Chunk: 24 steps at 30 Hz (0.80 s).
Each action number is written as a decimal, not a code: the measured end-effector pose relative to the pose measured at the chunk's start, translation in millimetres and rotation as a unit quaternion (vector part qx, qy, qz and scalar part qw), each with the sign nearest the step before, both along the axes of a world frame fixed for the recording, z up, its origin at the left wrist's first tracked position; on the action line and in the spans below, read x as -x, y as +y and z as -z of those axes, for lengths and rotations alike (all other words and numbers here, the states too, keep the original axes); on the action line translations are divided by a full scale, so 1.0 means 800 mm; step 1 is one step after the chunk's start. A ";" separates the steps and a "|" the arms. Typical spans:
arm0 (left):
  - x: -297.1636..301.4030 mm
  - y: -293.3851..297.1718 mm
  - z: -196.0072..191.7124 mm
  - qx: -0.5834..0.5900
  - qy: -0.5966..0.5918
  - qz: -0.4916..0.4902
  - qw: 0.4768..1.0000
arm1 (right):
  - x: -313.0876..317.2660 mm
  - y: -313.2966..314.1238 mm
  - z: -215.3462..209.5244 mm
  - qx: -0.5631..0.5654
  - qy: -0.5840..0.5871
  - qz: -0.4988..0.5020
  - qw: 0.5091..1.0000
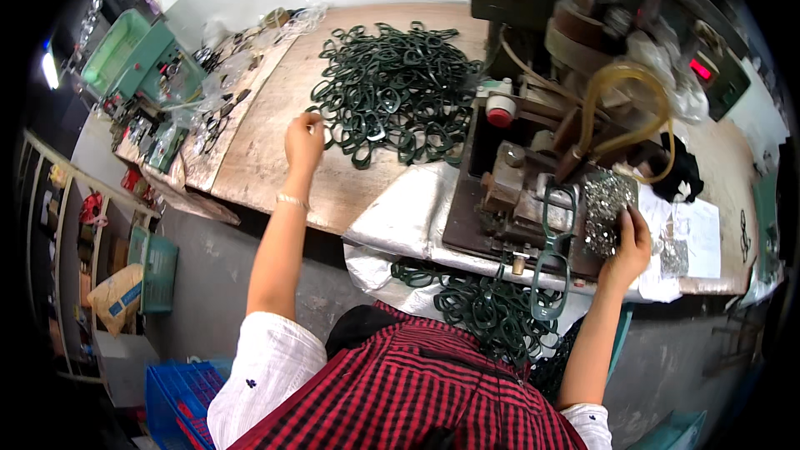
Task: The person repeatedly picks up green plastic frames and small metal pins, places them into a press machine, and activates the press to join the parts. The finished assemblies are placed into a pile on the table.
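My left hand point(304, 143) is raised at the near left edge of a big heap of dark green eyeglass frames point(392, 87). Its fingers are curled together, and whatever they may hold is too small to make out. My right hand point(627, 252) rests its bent fingertips at the edge of a pile of tiny shiny metal parts point(608, 200). Any part pinched there is hidden. Between the hands, one green eyeglass frame point(550, 265) hangs over the front of the bench machine point(517, 187), at its metal fixture. More green frames point(492, 308) lie in a heap below, near my lap.
Yellow tubing point(658, 83) loops over the machine beside a red button point(500, 110). Silvery sheeting point(404, 208) covers the table's front edge. A small green machine point(154, 75) and clutter stand at left; white paper point(698, 233) lies at right. A blue crate point(171, 408) sits on the floor.
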State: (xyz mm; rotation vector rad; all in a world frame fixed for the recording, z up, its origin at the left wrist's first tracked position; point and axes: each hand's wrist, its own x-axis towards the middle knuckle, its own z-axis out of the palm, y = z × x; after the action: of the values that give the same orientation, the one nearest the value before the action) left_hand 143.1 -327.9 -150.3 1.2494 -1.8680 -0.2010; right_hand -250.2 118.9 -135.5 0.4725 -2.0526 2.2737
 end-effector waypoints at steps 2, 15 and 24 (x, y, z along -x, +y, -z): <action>0.004 -0.055 0.010 -0.027 -0.068 -0.107 0.992 | -0.002 -0.013 -0.009 -0.034 0.024 -0.019 0.999; -0.044 -0.060 0.069 -0.276 0.185 -0.066 0.941 | -0.068 0.010 -0.107 -0.096 0.104 -0.153 0.978; 0.157 0.276 -0.194 -0.143 0.462 0.404 0.776 | -0.097 -0.073 -0.135 0.052 -0.037 -0.255 0.965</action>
State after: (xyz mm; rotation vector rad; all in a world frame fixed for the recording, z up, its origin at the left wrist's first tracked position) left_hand 17.2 -106.9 4.8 0.2584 -1.3444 -1.3448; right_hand -172.3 60.5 -27.9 1.0282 -2.0082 2.6894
